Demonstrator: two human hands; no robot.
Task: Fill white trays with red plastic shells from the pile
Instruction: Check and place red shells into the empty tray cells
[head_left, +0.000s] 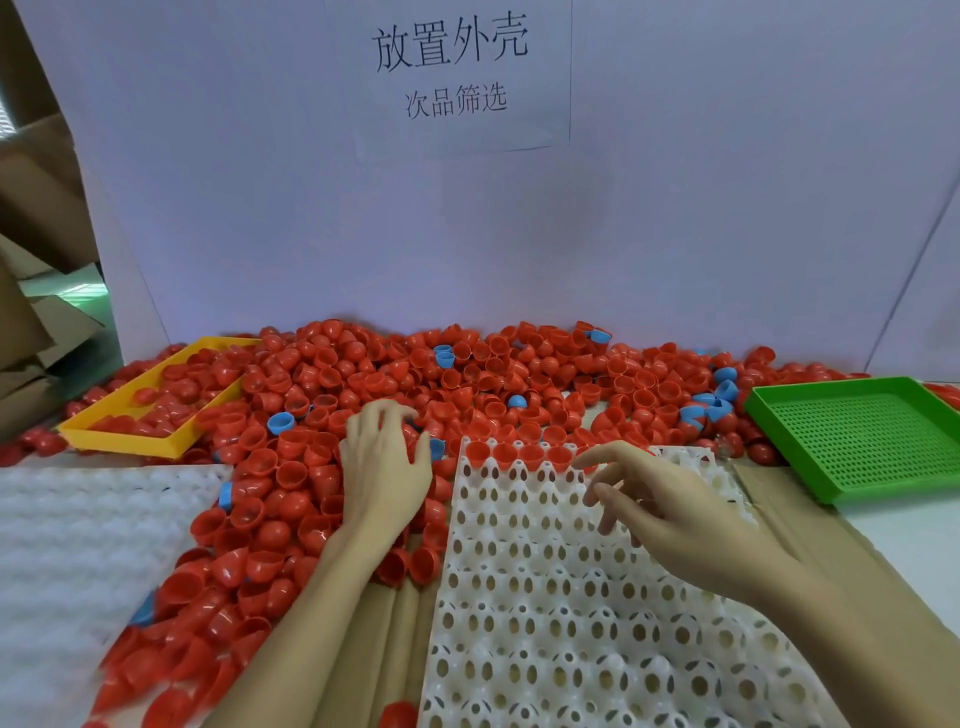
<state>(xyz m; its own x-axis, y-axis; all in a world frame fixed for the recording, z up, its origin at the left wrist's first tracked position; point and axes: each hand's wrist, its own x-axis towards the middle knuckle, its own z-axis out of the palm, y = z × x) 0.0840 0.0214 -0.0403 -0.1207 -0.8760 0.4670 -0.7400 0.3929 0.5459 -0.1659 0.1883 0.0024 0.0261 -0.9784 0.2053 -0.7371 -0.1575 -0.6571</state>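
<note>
A wide pile of red plastic shells covers the table from the back wall to the front left. A white tray with rows of holed pockets lies in front of me; a few red shells sit in its far row. My left hand lies palm down on the pile just left of the tray, fingers spread over shells; whether it grips one is hidden. My right hand hovers over the tray's far right part with relaxed, spread fingers and holds nothing.
A yellow tray with red shells sits at the left, a green perforated tray at the right. Blue shells are scattered in the pile. White foam sheet lies front left. A paper-covered wall with a printed sign stands behind.
</note>
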